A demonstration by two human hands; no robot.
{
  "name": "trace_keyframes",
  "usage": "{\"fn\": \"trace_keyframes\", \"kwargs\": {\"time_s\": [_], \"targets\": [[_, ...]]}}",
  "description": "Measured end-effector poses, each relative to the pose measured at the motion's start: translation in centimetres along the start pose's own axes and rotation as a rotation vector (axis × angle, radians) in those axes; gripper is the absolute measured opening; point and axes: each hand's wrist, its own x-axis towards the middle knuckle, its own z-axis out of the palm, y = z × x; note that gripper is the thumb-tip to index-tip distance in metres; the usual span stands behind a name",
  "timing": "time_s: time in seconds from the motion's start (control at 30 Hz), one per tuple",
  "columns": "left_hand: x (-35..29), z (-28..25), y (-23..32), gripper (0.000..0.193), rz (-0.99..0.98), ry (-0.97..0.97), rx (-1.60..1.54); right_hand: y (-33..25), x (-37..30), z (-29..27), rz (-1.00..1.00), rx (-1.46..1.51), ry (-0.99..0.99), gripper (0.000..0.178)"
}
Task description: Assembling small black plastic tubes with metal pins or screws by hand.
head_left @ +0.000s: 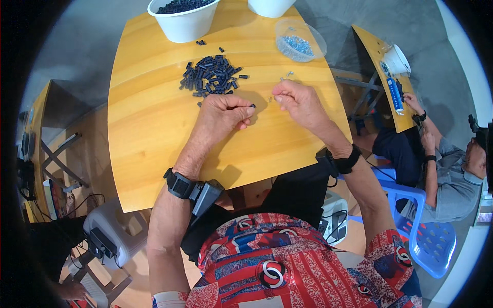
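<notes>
Between thumb and fingertips, my left hand pinches a small black cylindrical part, its dark end showing at the tips. My right hand is a little to the right, with thumb and forefinger pressed together; whatever they hold is too small to name. A few tiny clear pieces lie on the wooden table just beyond it. Past my left hand spreads a heap of short black cylindrical parts. A clear round plastic tub of small bluish transparent pieces stands beyond my right hand.
A white bowl full of black parts stands at the far left of the table, and another white container is at its far edge. To the right, a person sits by a second table. A blue plastic stool stands nearby.
</notes>
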Motion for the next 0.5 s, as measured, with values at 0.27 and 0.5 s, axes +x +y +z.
{"fn": "trace_keyframes", "kwargs": {"time_s": [0.27, 0.5], "targets": [[0.0, -0.1, -0.1, 0.01, -0.024, 0.011, -0.017, -0.8, -0.2, 1.0, -0.154, -0.259, 0.054, 0.013], [0.1, -0.1, -0.3, 0.01, 0.035, -0.016, -0.022, -0.6, -0.5, 1.3, -0.157, -0.409, 0.05, 0.011]]}}
